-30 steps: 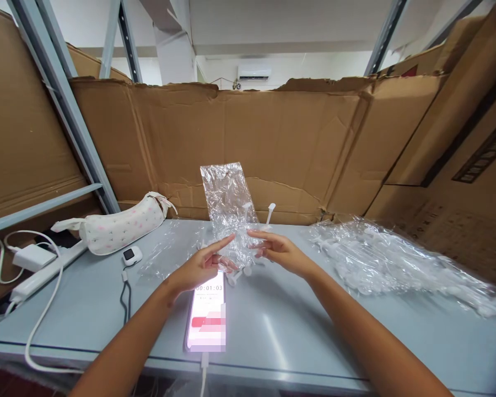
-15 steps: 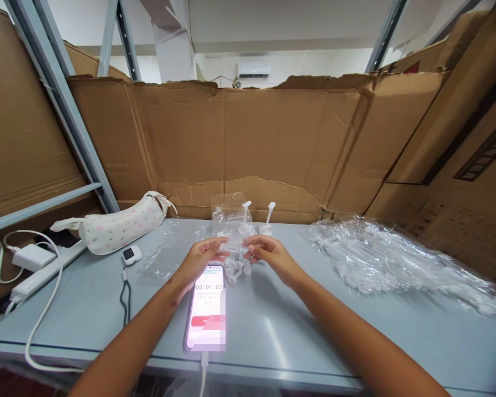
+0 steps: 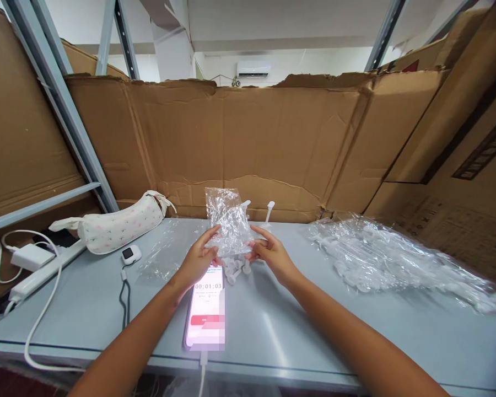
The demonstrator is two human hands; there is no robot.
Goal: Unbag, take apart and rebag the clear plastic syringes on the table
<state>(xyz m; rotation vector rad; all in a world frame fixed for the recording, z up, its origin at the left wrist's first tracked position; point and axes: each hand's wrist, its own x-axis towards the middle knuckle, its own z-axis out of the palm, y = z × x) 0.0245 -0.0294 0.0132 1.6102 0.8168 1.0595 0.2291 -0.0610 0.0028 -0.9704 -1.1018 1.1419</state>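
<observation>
A small clear plastic bag [image 3: 228, 218] is held upright between my two hands over the table. My left hand [image 3: 201, 252] pinches its lower left side, and my right hand [image 3: 269, 252] grips the lower right side. Just below the bag lies a little heap of white plastic pieces [image 3: 233, 270]. Behind my right hand stands a white plastic piece with a thin stem [image 3: 269, 210]; a similar one is partly hidden behind the bag. A phone [image 3: 206, 309] showing a timer lies in front of my left hand.
On the right spreads a large clear bag of white pieces [image 3: 380, 256]. Flat clear plastic [image 3: 167, 251] lies to the left, near a small white device [image 3: 131, 254], a floral pouch [image 3: 119, 226] and a power strip [image 3: 45, 273]. A cardboard wall [image 3: 264, 138] closes the back.
The clear bag has come up and towards me, now standing in front of the stemmed pieces. My fingers have tilted upward along its sides.
</observation>
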